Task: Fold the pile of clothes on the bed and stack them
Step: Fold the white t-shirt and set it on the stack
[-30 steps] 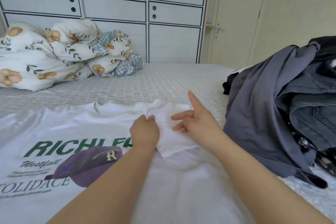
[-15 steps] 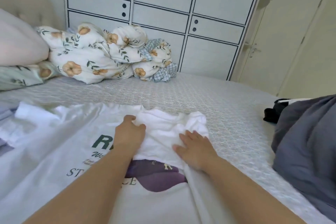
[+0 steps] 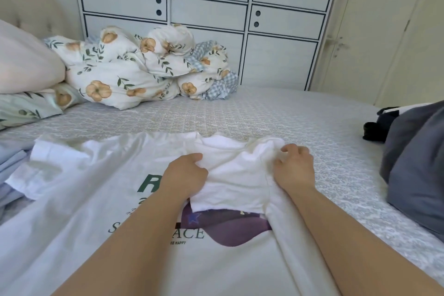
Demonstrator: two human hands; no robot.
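Observation:
A white T-shirt (image 3: 101, 194) with green lettering and a purple cap print lies spread on the bed (image 3: 264, 113) in front of me. Its right sleeve (image 3: 237, 182) is folded inward over the print. My left hand (image 3: 185, 175) grips the sleeve's inner edge with curled fingers. My right hand (image 3: 294, 167) pinches the fabric at the shoulder fold on the shirt's right side. A pile of grey and dark clothes (image 3: 415, 163) sits at the right edge of the bed.
A bundled floral duvet (image 3: 134, 69) and pillows (image 3: 26, 65) lie at the head of the bed on the left. Light blue folded fabric (image 3: 9, 163) lies at the far left. A white wardrobe (image 3: 209, 7) stands behind the bed.
The view swung left, pushing the grey pile toward the right edge. My right hand moved outward to the shoulder fold and curled on the fabric; the sleeve now lies flatter over the print.

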